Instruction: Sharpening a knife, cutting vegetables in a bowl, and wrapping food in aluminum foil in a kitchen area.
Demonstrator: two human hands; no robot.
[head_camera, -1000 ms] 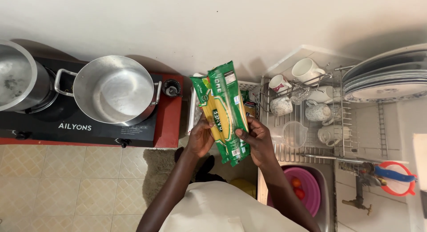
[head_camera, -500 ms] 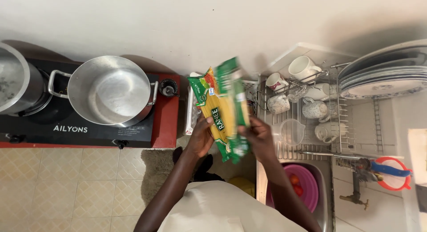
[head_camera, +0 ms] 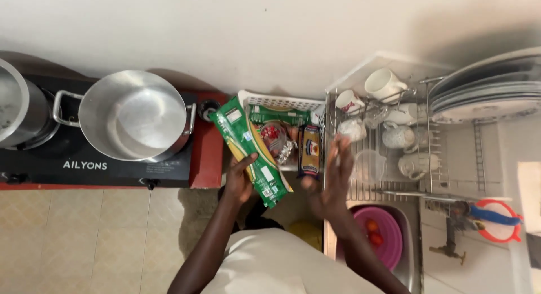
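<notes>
Stove (head_camera: pixel 101 159): a black two-burner unit is seen at the left, carrying a large metal pot (head_camera: pixel 132 114) with its lid on; part of a second pot shows at the left edge.
Dish rack (head_camera: pixel 428 147): a wire rack is set at the right, loaded with white cups and stacked plates.
Sink (head_camera: pixel 414 254): a pink bowl (head_camera: pixel 389 240) with red tomatoes is held in it, below the rack.
Basket (head_camera: pixel 282 102): a white slatted basket is placed between stove and rack; packets are now uncovered in it, among them a dark blue packet (head_camera: pixel 310 150).
Pasta packet (head_camera: pixel 251 150): a long green and yellow packet is tilted over the basket's left part, and has swung leftward since a second ago.
Left hand (head_camera: pixel 239 178): it is closed around the lower end of the pasta packet, which is now carried by this hand alone.
Right hand (head_camera: pixel 332 176): it has been taken off the packet and is blurred by motion, fingers spread and holding nothing, just beside the dark blue packet.
Meaning: the freed hand is judged available for the basket's contents.
</notes>
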